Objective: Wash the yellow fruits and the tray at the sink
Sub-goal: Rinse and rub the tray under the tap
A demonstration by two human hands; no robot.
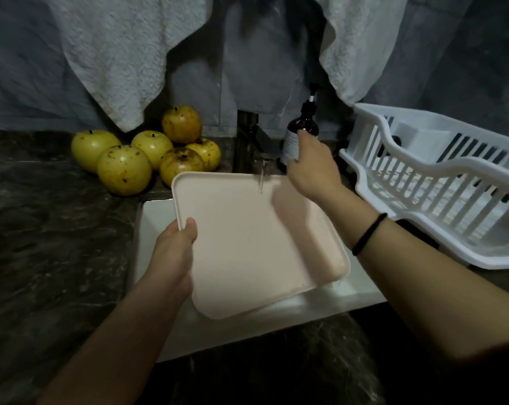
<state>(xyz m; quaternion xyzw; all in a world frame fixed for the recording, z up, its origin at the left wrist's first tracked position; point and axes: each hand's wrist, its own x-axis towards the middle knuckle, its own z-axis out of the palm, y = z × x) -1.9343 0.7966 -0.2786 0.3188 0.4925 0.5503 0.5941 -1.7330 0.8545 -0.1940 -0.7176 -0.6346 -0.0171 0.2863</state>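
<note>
A pale pink tray (pixel 247 244) is held tilted over the white sink (pixel 151 229), under a thin stream of water from the faucet (pixel 262 141). My left hand (pixel 174 247) grips the tray's left edge, thumb on its top face. My right hand (pixel 311 168) is raised above the tray's far right corner, beside the faucet and the brown bottle; its fingers look relaxed and hold nothing that I can see. Several yellow spotted fruits (pixel 124 168) lie piled on the dark counter at the sink's back left.
A brown pump bottle (pixel 301 133) stands right of the faucet. A white dish rack (pixel 440 176) sits on the counter to the right. White towels (pixel 116 59) hang along the wall behind. Dark marble counter (pixel 51 244) surrounds the sink.
</note>
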